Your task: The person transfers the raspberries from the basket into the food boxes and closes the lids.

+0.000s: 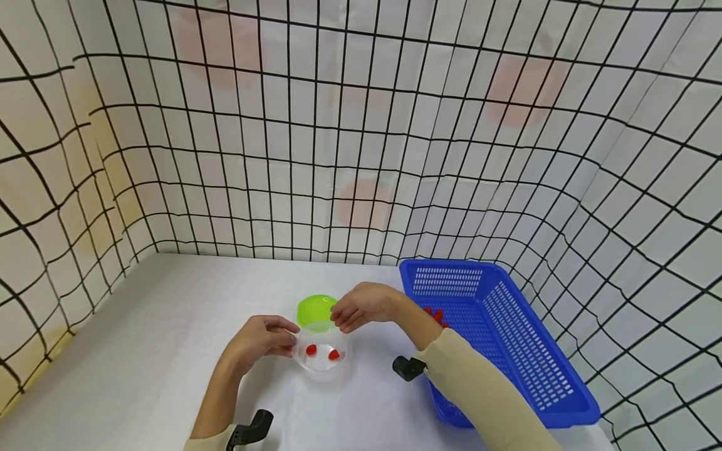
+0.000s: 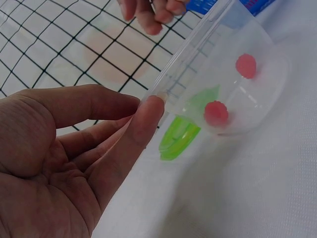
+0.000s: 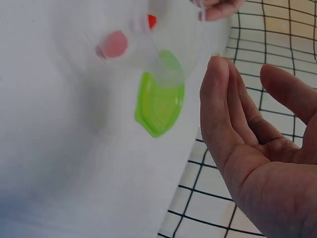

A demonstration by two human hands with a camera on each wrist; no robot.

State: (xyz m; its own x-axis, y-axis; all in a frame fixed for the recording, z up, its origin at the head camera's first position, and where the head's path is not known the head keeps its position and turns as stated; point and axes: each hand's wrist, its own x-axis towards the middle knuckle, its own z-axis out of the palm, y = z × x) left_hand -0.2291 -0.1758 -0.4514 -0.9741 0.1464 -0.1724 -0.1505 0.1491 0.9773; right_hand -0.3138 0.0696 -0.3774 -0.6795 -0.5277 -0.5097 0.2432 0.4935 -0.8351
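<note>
A clear plastic bowl stands on the white table with two red raspberries inside, one raspberry nearer my left hand and another raspberry farther along. My left hand pinches the bowl's rim between thumb and forefinger. Over the bowl's far right side hovers my right hand, its fingers slightly bent and holding nothing; in the right wrist view a gap separates thumb and fingers. Just behind the bowl lies a bright green lid, seen partly through the clear wall in both wrist views.
A blue perforated basket stands at the right, under and beside my right forearm. Several red pieces lie inside it, partly hidden by the arm. Black netting over white cloth encloses the table's back and sides.
</note>
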